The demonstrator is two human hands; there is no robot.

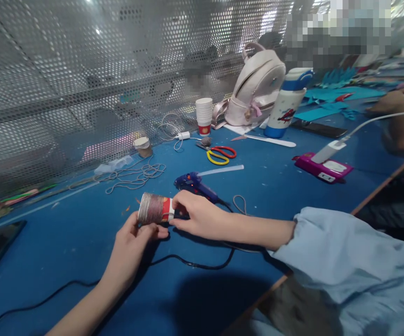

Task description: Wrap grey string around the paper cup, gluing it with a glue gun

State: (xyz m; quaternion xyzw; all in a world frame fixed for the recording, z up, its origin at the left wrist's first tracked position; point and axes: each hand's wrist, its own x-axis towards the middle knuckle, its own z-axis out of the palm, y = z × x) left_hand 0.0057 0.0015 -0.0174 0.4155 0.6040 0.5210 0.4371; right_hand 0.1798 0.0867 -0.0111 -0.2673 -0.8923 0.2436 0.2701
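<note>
A paper cup [152, 208] lies on its side between my two hands, most of its wall wrapped in grey and reddish cord. A red and white band of the cup shows bare near its right end. My left hand [135, 237] grips the cup from below at the wrapped end. At the other end, the fingers of my right hand [196, 212] pinch the cup's rim; the fingertips inside are partly hidden. Just behind my right hand lies a blue hot glue gun [196, 185] with a clear glue stick [221, 171] sticking out of it.
Loose grey cord [137, 173], scissors [219, 154], a stack of paper cups [204, 114] and a small covered cup [142, 146] lie further back. A bottle [287, 105], backpack [254, 88] and pink power strip [322, 167] stand right. Another person's hand [400, 107] is at far right. Black cable [194, 266] crosses the front.
</note>
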